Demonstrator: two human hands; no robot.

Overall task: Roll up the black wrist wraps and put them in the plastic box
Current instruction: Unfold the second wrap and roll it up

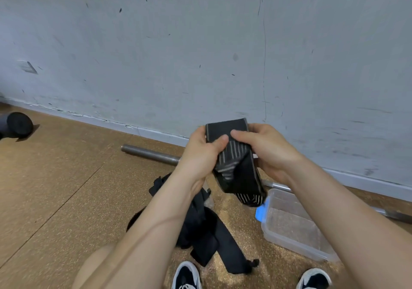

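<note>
As its tail hangs below my fingers (259,129), left hand (200,152) and right hand (267,150) pinch the wrist wrap (234,157) (thumbs nearly touching).

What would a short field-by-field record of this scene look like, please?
held wrap: black with pale stripes, up in the air, lower end hanging loose
left hand: grips the wrap's left side, thumb on top
right hand: grips its right side, thumb on top
plastic box: open, on the floor at right, no wrap visible inside
loose wraps: black heap on the floor under the left forearm
metal bar: lies along the foot of the wall
</note>
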